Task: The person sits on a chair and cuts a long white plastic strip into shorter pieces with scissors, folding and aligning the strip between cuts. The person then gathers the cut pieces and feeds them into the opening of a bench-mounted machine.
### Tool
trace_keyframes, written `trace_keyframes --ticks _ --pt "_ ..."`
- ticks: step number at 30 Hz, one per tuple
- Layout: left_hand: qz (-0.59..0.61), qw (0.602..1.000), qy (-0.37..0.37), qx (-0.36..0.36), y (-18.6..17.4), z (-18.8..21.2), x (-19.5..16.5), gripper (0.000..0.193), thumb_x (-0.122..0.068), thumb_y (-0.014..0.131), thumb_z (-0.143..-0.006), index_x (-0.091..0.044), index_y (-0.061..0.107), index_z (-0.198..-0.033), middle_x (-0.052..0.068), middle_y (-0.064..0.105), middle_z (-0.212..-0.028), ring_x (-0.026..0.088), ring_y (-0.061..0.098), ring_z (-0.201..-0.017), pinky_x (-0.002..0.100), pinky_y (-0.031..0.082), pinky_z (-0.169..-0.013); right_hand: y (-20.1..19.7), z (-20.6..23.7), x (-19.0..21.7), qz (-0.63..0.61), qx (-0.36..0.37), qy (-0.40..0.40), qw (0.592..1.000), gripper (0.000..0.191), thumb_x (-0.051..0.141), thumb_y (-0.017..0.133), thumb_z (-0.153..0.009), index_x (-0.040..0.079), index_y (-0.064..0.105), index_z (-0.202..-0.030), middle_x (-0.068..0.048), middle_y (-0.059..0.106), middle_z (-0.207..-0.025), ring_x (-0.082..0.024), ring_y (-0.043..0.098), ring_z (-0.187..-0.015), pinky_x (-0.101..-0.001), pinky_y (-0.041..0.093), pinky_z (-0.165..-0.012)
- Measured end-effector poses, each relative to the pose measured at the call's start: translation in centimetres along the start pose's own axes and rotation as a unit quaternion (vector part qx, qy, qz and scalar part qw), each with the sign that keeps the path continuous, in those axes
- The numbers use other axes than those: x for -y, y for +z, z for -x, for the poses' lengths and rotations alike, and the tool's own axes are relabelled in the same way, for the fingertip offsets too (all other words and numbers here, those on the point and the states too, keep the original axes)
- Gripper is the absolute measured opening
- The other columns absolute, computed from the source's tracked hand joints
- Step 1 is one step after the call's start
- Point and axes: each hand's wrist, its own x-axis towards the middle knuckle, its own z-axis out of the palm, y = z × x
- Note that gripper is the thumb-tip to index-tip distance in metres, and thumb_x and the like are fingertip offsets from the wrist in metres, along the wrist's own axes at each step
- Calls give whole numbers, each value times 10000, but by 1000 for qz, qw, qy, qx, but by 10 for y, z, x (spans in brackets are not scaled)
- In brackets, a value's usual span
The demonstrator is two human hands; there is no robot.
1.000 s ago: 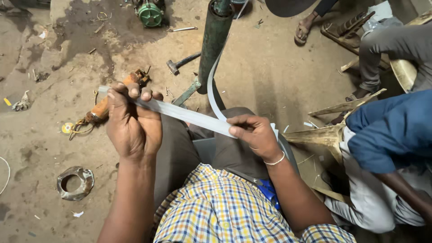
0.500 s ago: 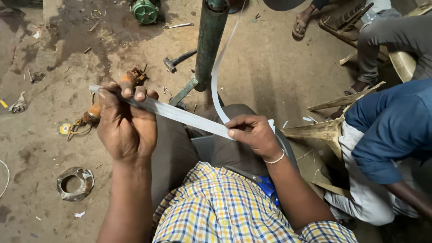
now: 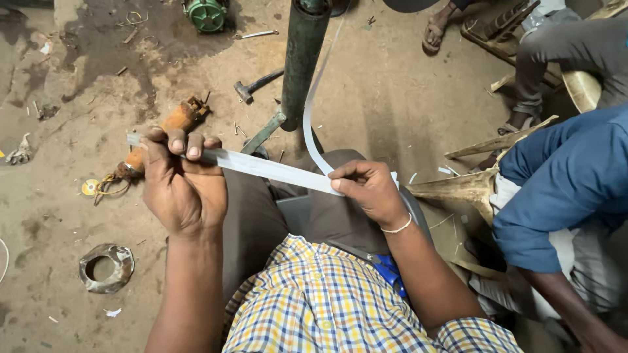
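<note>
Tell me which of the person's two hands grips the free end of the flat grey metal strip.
The left hand: its fist closes over the strip's end; the right hand pinches mid-length.

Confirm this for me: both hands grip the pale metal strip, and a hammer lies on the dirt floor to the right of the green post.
Wrong on one point: in the head view the hammer lies left of the green post, not right. The left hand and right hand do both grip the pale metal strip.
</note>
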Motion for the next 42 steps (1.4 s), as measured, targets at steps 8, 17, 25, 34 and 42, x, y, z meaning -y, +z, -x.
trace_keyframes --ticks 8,17,25,34,42 --pt "-483 822 293 76 13 14 11 402 -225 561 -1094 -26 380 -1393 174 452 -1294 333 430 -1236 440 336 -1146 0 2 17 58 46 -30 997 149 -4 734 -898 -48 749 -1040 -71 750 -964 -110 680 -896 -264 555 -832" --pt "-554 758 -151 309 -7 36 74 364 -113 745 -914 -34 664 -1260 83 735 -1166 170 688 -1100 334 524 -1005 11 -3 49 260 113 -88 955 147 61 722 -868 -6 767 -991 -90 785 -940 -138 729 -893 -290 573 -825" --pt "-431 848 -269 151 -63 36 102 423 21 760 -874 -3 628 -1276 5 583 -905 102 537 -830 267 440 -754 -8 29 35 422 -5 -220 879 242 102 718 -932 28 724 -1163 -150 698 -1157 -323 681 -1096 -390 523 -961" --pt "-165 945 -281 38 -66 25 100 376 73 701 -865 -24 558 -1200 63 636 -856 203 706 -829 419 641 -891 -80 180 -32 590 110 162 784 473 194 741 -791 89 681 -1249 -179 683 -1190 -394 634 -1084 -458 502 -917" --pt "-165 936 -307 47 -48 23 108 405 63 699 -871 -38 552 -1234 55 662 -867 223 733 -852 347 594 -845 -94 185 -57 367 44 281 886 442 208 743 -838 47 679 -1245 -99 765 -1093 -212 749 -955 -326 584 -835"
